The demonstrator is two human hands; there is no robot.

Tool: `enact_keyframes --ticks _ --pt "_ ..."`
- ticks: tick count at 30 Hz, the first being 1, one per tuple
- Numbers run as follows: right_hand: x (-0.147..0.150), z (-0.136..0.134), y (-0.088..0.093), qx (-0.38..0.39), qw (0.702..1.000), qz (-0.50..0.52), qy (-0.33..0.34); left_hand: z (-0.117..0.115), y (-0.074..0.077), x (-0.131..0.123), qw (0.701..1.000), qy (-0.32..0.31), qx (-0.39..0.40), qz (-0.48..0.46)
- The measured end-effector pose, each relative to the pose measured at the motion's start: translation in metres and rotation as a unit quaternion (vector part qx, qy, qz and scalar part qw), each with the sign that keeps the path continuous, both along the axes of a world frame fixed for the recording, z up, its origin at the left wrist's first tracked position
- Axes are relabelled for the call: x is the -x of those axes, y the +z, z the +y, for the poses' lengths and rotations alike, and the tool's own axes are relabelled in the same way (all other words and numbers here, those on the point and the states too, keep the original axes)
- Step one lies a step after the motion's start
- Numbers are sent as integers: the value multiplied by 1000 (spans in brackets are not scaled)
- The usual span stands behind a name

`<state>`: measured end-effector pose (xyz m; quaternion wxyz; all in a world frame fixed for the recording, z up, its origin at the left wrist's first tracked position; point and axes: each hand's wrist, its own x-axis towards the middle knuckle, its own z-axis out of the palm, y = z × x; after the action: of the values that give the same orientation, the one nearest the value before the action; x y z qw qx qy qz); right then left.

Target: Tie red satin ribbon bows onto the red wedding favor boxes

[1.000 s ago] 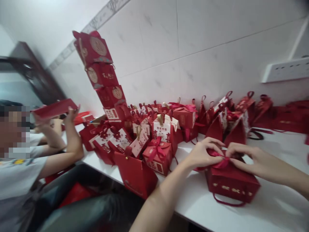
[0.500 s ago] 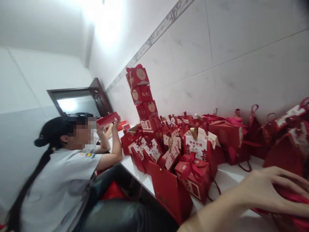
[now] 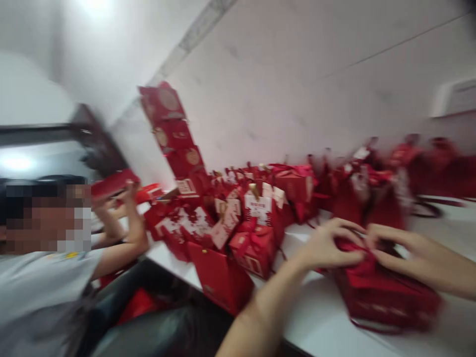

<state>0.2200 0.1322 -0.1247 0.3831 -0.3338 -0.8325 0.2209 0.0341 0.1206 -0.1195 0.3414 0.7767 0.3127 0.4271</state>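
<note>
Atop red box (image 3: 394, 300), left hand (image 3: 323, 248) and right hand (image 3: 422, 258) pinch ribbon (image 3: 360, 267), fingers narrow. Far left of box: stacked boxes (image 3: 174, 135).

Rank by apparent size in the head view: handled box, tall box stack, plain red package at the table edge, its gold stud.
1. Handled box and tall box stack: order unsure, box being nearer
2. Plain red package
3. Gold stud

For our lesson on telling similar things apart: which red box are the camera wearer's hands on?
The lower-right box, on the white table: the left hand and right hand meet at its ribbon; neither touches any other box.
</note>
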Motion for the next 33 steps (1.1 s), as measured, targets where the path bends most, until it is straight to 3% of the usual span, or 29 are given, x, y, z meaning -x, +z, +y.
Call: enact_keyframes --ticks 2,7,14,22,28,33 --pt "0 -11 16 38 997 -46 41 1 5 0 1000 3 -12 3" --pt "7 -19 37 38 997 -61 8 5 7 2 999 -28 -10 -18" --pt "3 -23 41 55 995 -77 30 -1 13 1 1000 2 -1 28" --pt "4 -19 34 94 996 -6 12 3 13 5 1000 -28 -8 10" --pt "-1 -19 37 105 993 -22 43 0 17 5 999 16 9 49" --pt "0 -17 35 120 992 -20 29 0 17 4 999 13 18 47"
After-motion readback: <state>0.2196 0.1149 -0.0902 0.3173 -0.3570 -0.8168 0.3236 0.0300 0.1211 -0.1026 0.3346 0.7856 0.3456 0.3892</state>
